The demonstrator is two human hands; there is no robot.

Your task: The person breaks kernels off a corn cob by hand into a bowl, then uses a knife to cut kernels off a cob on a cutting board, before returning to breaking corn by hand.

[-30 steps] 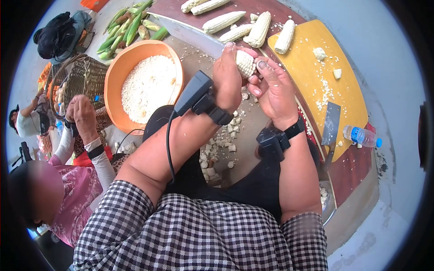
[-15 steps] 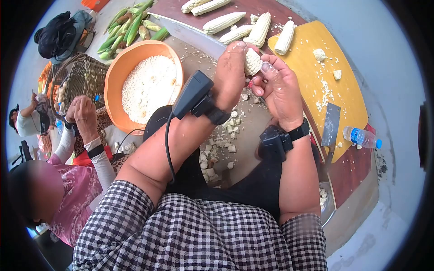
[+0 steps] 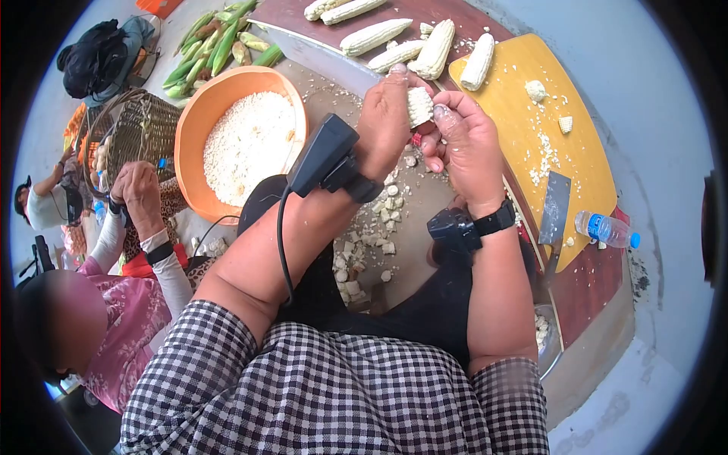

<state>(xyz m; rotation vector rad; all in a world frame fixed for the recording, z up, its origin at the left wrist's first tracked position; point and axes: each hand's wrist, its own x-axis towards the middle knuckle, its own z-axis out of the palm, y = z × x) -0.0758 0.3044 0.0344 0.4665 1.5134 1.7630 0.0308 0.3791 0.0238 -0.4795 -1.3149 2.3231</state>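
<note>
Between my two hands is a short piece of white corn cob (image 3: 419, 106) with kernels on its face. My left hand (image 3: 385, 117) closes around it from the left, thumb at the top. From the other side, the thumb and fingers of my right hand (image 3: 469, 140) press at the piece's right edge. Some of my fingertips are hidden behind the corn. Just beyond, several bare white corn ears (image 3: 434, 50) lie on the red table (image 3: 504, 23). One more ear (image 3: 478, 63) rests on the yellow cutting board (image 3: 523, 64).
A cleaver (image 3: 556, 206) and corn bits lie on the board, with a water bottle (image 3: 607, 230) beside it. An orange basin (image 3: 184, 152) of kernels stands left, near a wicker basket (image 3: 140, 129) and unhusked corn (image 3: 220, 45). Cob chunks (image 3: 349, 265) litter the floor. A co-worker (image 3: 125, 326) sits left.
Both hands have shifted slightly left with the corn piece, which has turned a little. My right wrist has rotated slightly. Everything on the table stays where it was.
</note>
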